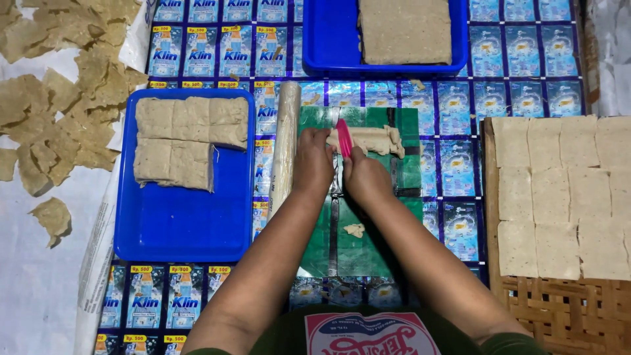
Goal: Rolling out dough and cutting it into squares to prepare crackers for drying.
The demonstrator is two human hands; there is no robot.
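Dough [376,139] lies as a pale, rolled-up strip across the green mat [358,250] in front of us, its right end ragged. Our left hand [313,161] rests on the strip's left end, fingers curled down over it. Our right hand [365,176] is closed around a pink cutter [344,137], which stands on edge across the dough between the two hands. A small dough scrap [355,229] sits loose on the mat nearer our body. Just left of our left hand a rolling pin [285,148] lies lengthwise beside the mat. Further left, a blue tray [184,223] holds dough squares [187,139] in its far half. A second blue tray [332,39] beyond the mat carries one uncut slab [405,29]. On the right, a woven rack [559,315] is covered with flat squares [559,197]. Thin dried sheets [59,85] are heaped at far left.
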